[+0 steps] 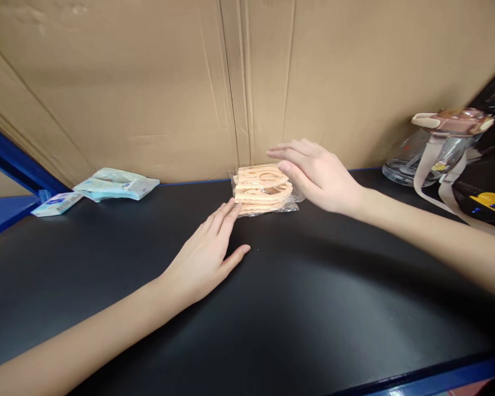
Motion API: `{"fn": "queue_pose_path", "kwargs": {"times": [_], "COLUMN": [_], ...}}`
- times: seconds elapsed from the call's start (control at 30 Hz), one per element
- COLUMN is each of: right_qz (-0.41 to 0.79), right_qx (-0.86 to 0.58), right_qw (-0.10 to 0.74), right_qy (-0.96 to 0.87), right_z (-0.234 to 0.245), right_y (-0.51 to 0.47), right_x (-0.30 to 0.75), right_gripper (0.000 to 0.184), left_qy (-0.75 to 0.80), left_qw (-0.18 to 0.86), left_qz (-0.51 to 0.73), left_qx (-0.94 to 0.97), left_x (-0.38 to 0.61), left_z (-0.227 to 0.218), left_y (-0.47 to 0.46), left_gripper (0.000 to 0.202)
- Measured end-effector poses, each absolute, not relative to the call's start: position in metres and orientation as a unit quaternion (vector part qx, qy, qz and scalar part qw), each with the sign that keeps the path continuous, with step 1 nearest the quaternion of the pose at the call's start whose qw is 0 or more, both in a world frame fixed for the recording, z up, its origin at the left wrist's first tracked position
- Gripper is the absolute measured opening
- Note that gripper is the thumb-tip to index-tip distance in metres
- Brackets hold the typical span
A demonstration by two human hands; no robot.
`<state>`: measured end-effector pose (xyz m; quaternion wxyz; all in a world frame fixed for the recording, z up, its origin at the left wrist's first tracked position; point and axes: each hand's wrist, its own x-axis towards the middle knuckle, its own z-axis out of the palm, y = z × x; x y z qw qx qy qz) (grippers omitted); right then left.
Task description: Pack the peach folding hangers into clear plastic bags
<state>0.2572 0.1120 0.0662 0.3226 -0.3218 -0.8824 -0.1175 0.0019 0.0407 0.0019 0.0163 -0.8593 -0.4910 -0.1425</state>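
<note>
A stack of pale peach, flat cut-out pieces in clear plastic bags (260,192) lies at the back of the black table, close to the cardboard. My left hand (206,250) reaches in from the lower left, its fingertips at the stack's left front corner and its thumb held apart. Above the stack's right side is my right hand (319,173), fingers stretched out and thumb apart. Whether its fingertips touch the plastic I cannot tell. Neither hand grips anything. What the pieces are exactly cannot be made out.
Brown cardboard (169,93) stands upright behind the black tabletop (247,330). A pale blue tissue pack (117,184) and a smaller packet (56,204) lie at the back left. At the right stands a clear bottle (412,157) with a strap, beside a dark object with a yellow part (493,202).
</note>
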Motion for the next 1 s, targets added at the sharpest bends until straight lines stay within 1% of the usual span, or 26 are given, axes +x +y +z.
{"fn": "queue_pose_path", "kwargs": {"times": [0.03,0.07,0.17,0.2,0.27,0.37,0.63,1.0], "right_qz": [-0.123,-0.116,-0.069,-0.052,-0.028,0.011,0.015,0.017], "right_qx": [-0.301,-0.278,-0.274,-0.297,-0.323,-0.335,-0.314,-0.315], "right_qw": [0.329,0.315,0.249,0.223,0.181,0.148,0.136,0.138], "right_qy": [-0.887,-0.9,-0.926,-0.927,-0.929,-0.931,-0.939,-0.939], "right_z": [0.064,0.059,0.031,0.021,0.005,-0.006,-0.002,-0.003], "right_y": [0.098,0.085,0.057,0.052,0.048,0.051,0.055,0.055], "right_x": [0.259,0.26,0.266,0.268,0.272,0.276,0.278,0.279], "right_gripper": [0.049,0.044,0.036,0.036,0.042,0.052,0.057,0.053], "left_qy": [-0.478,-0.469,-0.455,-0.451,-0.447,-0.433,-0.414,-0.417], "left_qw": [0.02,0.018,-0.012,-0.026,-0.05,-0.071,-0.086,-0.078], "left_qz": [-0.139,-0.136,-0.113,-0.1,-0.075,-0.057,-0.055,-0.047], "left_qx": [-0.867,-0.873,-0.883,-0.886,-0.89,-0.897,-0.905,-0.904], "left_x": [0.006,0.01,0.024,0.027,0.03,0.028,0.021,0.02], "left_z": [0.001,0.0,-0.001,-0.001,0.0,0.002,0.006,0.003], "left_y": [0.037,0.033,0.028,0.027,0.028,0.031,0.033,0.034], "left_gripper": [0.069,0.067,0.066,0.066,0.066,0.067,0.067,0.069]}}
